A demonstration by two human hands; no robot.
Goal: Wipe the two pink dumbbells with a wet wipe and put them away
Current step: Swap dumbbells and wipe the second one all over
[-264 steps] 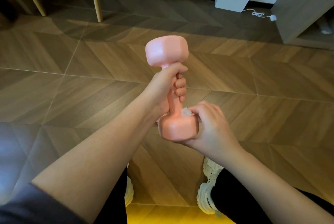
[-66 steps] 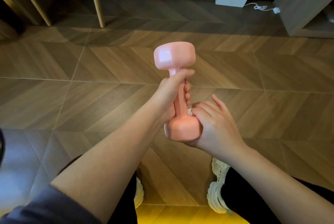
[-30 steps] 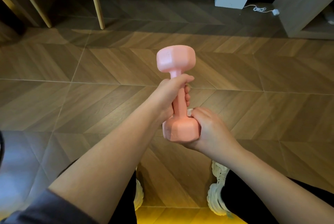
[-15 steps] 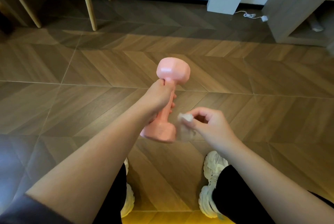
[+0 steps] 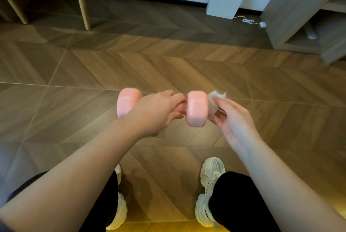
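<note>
The pink dumbbell (image 5: 197, 110) has swung from upright, as it stood a second ago, to lying level across the view, and the right hand (image 5: 234, 121) has come off its lower head and out to the side. The left hand (image 5: 155, 112) grips the handle from above, fingers curled round it, so only the two heads show on either side of the fist. The right hand holds the wet wipe (image 5: 215, 99) against the outer face of the dumbbell's right head. The wipe looks pinched under the thumb, though blur makes the exact hold hard to read, and the other fingers lie loosely spread. The two hands are apart, with that head between them. The dumbbell is held in the air over the wood-pattern floor (image 5: 56, 110). Below the dumbbell, toward the person, a pair of pale shoes (image 5: 211, 185) stand on the floor. Well beyond the dumbbell and to its right a white box (image 5: 223, 2) sits at the wall with a cord (image 5: 249, 20) beside it. Beyond the dumbbell to its left stand wooden legs (image 5: 81, 1).
</note>
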